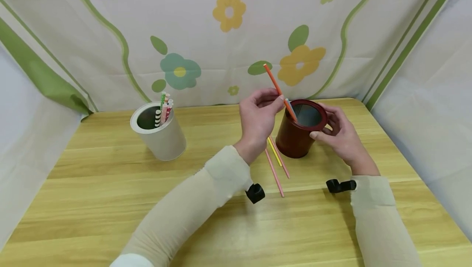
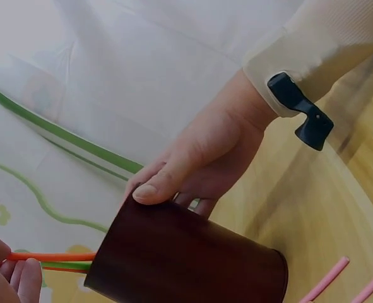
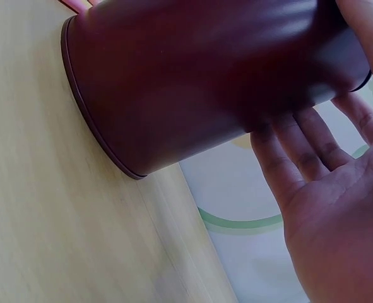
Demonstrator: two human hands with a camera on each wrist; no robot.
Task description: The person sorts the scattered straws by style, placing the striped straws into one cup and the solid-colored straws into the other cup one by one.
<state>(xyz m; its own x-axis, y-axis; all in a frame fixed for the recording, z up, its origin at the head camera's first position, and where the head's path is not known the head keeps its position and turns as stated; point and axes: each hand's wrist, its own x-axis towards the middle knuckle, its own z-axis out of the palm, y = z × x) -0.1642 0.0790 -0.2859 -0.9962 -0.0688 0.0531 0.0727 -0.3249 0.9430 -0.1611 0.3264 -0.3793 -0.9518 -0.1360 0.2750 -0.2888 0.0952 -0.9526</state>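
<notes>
My left hand [image 1: 258,117] pinches a thin orange stick [image 1: 273,79] between thumb and fingers, its lower end inside the mouth of a dark red cylindrical cup [image 1: 295,138]. A blue stick [image 1: 290,109] leans in the cup beside it. In the left wrist view a green stick [image 2: 69,266] runs next to the orange one at the rim. My right hand [image 1: 341,135] grips the cup from the right, thumb near the rim and fingers round the far side. The right wrist view shows those fingers [image 3: 278,158] against the cup wall.
Two pink sticks [image 1: 274,172] and a yellow stick [image 1: 274,152] lie on the wooden table [image 1: 92,201] just left of the red cup. A white cup [image 1: 166,142] holding several patterned sticks [image 1: 164,113] stands at the left. A flowered cloth [image 1: 236,45] hangs behind.
</notes>
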